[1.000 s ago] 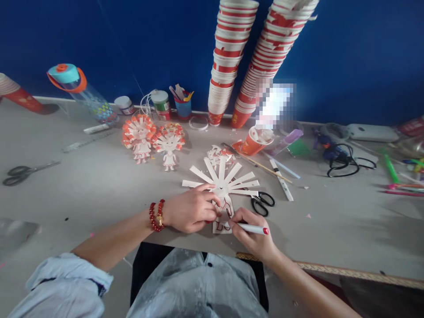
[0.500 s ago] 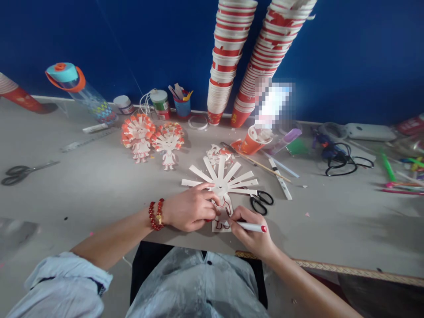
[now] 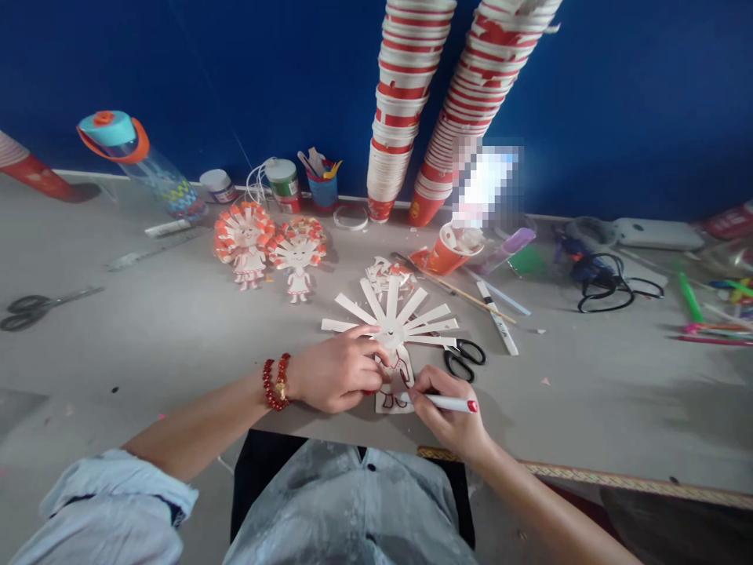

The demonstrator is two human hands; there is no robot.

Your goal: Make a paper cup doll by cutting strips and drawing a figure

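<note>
A white paper cutout (image 3: 391, 336) lies on the table before me, strips fanned out around its round top and red lines drawn on its lower body. My left hand (image 3: 336, 373) holds it down from the left, fingers bent on the paper. Something small and red shows under that hand; what it is I cannot tell. My right hand (image 3: 450, 408) is closed around a white marker (image 3: 445, 402) with a red end, its tip at the lower part of the drawing. Black-handled scissors (image 3: 464, 359) lie partly under the strips on the right.
Two finished-looking paper dolls (image 3: 244, 239) stand at the back left. Tall stacks of paper cups (image 3: 391, 157) rise behind. A red cup (image 3: 452, 249) holds scraps. A second marker (image 3: 497, 318), a wooden stick and more scissors (image 3: 50, 306) lie around, with a bottle (image 3: 141, 165) at left.
My right hand and the marker have shifted slightly to the right, showing more of the red lines at the paper's bottom. My left hand stays in place on the paper.
</note>
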